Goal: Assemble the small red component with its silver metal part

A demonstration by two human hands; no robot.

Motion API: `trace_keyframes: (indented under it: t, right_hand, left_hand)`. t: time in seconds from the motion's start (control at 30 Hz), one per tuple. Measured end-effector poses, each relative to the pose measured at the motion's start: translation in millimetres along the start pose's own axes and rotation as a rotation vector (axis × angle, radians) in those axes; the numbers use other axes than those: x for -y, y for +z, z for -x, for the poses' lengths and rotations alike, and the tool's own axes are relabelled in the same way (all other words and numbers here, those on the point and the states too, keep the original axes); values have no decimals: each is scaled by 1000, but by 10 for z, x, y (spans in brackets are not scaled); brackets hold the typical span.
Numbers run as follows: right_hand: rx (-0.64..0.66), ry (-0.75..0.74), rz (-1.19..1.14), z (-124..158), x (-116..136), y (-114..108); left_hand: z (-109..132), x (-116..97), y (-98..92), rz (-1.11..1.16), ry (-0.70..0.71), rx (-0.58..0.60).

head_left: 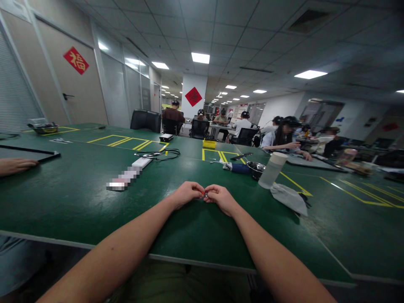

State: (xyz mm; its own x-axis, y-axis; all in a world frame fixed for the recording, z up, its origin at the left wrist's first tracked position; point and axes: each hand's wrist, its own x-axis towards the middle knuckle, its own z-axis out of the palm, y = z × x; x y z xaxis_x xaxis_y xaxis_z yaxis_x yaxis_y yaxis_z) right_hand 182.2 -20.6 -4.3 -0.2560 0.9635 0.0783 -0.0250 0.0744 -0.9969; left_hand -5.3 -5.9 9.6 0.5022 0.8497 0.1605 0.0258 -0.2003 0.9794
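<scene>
Above the green table (135,229), my two hands meet fingertip to fingertip near the middle of the view. My left hand (188,193) is closed in a pinch on a small orange piece (203,193). Pinched in my right hand (221,199) is a small shiny dark-and-silver piece (206,194). The two pieces lie side by side between the fingers; whether they touch I cannot tell. Both are too small to name by kind, and fingertips cover part of them.
A white power strip (142,161) with a black cable lies to the left. Toward the right stand a frosted bottle (273,170), a grey pouch (289,198) and a metal bowl (256,170). A yellow tray (209,144) sits farther back. Another person's hand (17,166) rests at far left.
</scene>
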Motion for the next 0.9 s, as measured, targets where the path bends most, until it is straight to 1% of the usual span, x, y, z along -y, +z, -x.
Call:
trace_keyframes:
  t: [0.2, 0.33, 0.43, 0.53, 0.67, 0.9]
  right_hand:
    - [3, -1, 42, -1, -2, 1]
    - [23, -29, 56, 11, 15, 6]
    - [11, -49, 69, 24, 37, 17]
    - [13, -33, 48, 25, 42, 19]
    - [25, 3, -36, 13, 29, 9]
    - [22, 27, -37, 1, 15, 3]
  left_hand:
    - [2, -1, 14, -5, -1, -37]
    - [12, -27, 22, 7, -24, -30]
    - [10, -28, 21, 31, -33, -19]
    - [1, -26, 23, 49, -50, -14]
    - [0, -45, 36, 55, -92, -22]
    - [5, -31, 29, 38, -53, -16]
